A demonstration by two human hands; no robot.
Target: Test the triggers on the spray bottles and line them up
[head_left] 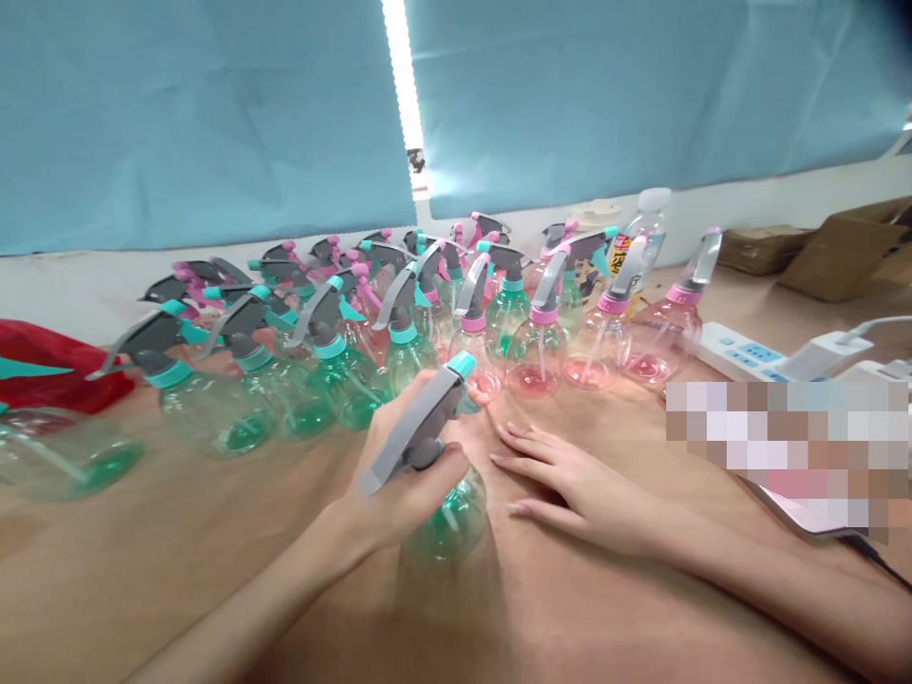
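Note:
My left hand [409, 465] is wrapped round the neck of a green spray bottle [452, 518], which has a grey head and a turquoise nozzle. Part of its neck is hidden by my fingers. To the right of that bottle, my right hand [570, 480] lies flat on the brown table surface [570, 617], fingers stretched out and holding nothing. Beyond my hands stand a green spray bottle [349, 380] and several like it on the left. A pink spray bottle [534, 356] and others like it stand on the right, with more crowded behind them.
A white power strip [741, 350] with a plugged-in charger [826, 356] lies at the right, near a blurred-out device. Behind are a clear capped bottle [652, 223] and cardboard boxes [841, 247]. Red material [57, 356] lies at the far left. Blue sheeting [214, 114] covers the back.

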